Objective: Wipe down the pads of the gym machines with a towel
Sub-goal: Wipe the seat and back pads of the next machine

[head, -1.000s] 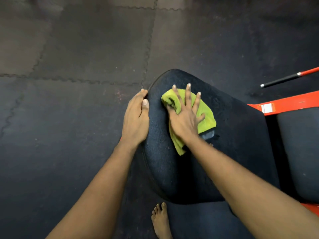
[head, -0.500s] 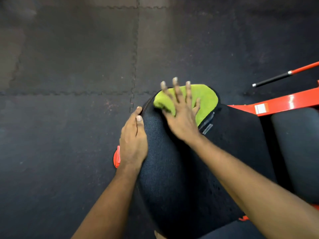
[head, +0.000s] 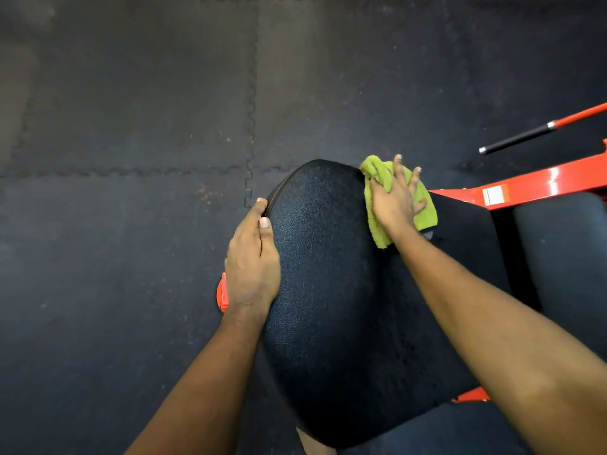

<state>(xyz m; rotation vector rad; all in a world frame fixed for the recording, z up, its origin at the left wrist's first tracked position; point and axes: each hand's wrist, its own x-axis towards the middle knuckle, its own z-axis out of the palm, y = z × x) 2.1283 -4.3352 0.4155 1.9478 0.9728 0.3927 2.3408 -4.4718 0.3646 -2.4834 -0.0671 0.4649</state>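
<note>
1. Wiping under way: right hand [head: 394,205] lies flat, fingers spread and straight, pressing a crumpled lime-green cloth towel [head: 427,213] onto the far right shoulder of a black textured vinyl pad [head: 328,290], close to where the pad meets the machine.
2. Left hand [head: 253,267] clasps the pad's left rim, thumb on top and fingers curled over the stitched seam, bracing it.
3. I judge this to be the far-edge pass on this pad. Its broad face lies nearer me, and I cannot tell whether that face is clean.
4. Next move, as I read it, calls for drawing the towel back across the face under even pressure, palm flat so the cloth neither bunches nor slides off the curved edge.
5. Around it: a glossy orange steel frame [head: 538,183] just right of the towel, a second dark cushion [head: 565,257] beside that, a black-gripped orange bar [head: 525,136] farther off, interlocking dark rubber floor tiles [head: 131,126] beneath, and a small orange part [head: 221,292] by the left wrist.
6. That frame rail, so near the towel, looks the likeliest snag for cloth or fingertips.
</note>
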